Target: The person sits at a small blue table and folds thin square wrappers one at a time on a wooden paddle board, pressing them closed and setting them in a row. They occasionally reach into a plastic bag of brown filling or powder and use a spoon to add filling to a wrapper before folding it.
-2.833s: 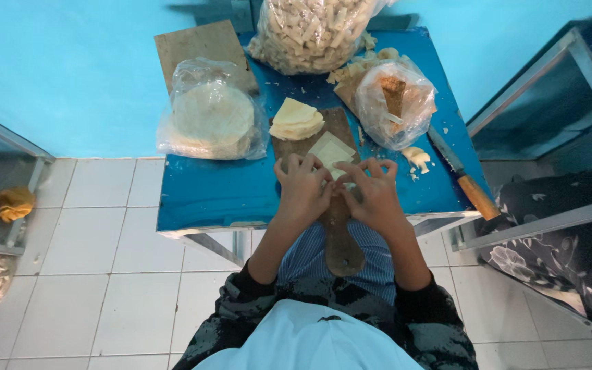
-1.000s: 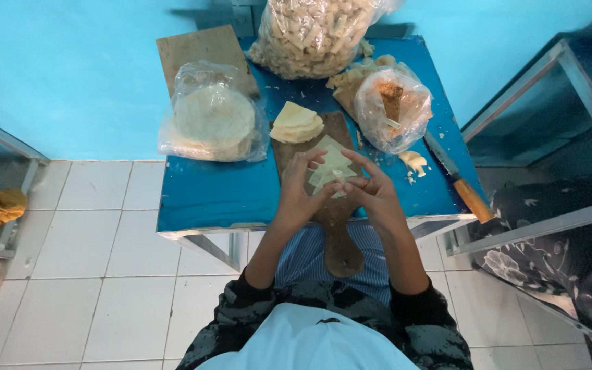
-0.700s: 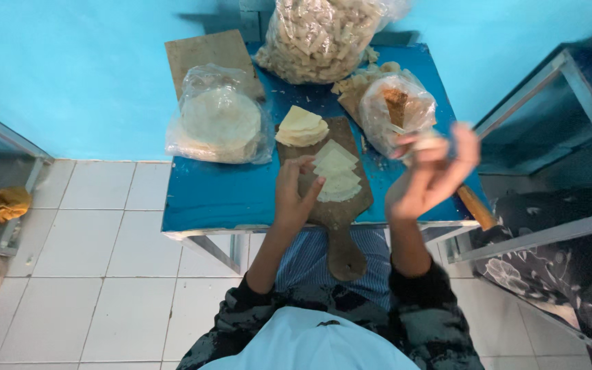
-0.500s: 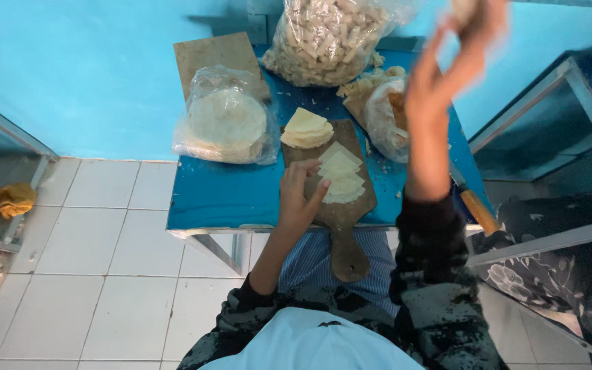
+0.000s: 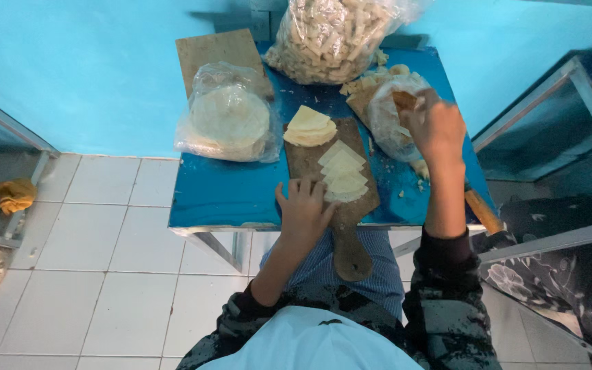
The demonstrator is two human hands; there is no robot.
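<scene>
On the board (image 5: 310, 154), left hand (image 5: 304, 209) spread beside four dough sheets (image 5: 342, 173); right hand's (image 5: 437, 127) grip unclear.

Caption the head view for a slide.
Left hand rests on a wooden board of pale dough sheets; right hand reaches into a clear bag on the blue table.

One view only, from a camera on the person's head, looking almost straight down. It sits high above the blue bench (image 5: 227, 195), near enough to take in the whole top, with the person's chest and both arms at the near edge of the frame. The far edge reaches a turquoise wall (image 5: 70, 62); white floor tiles (image 5: 104, 240) fill the left, metal shelving (image 5: 556, 89) the right. No second view shares the scene.
</scene>
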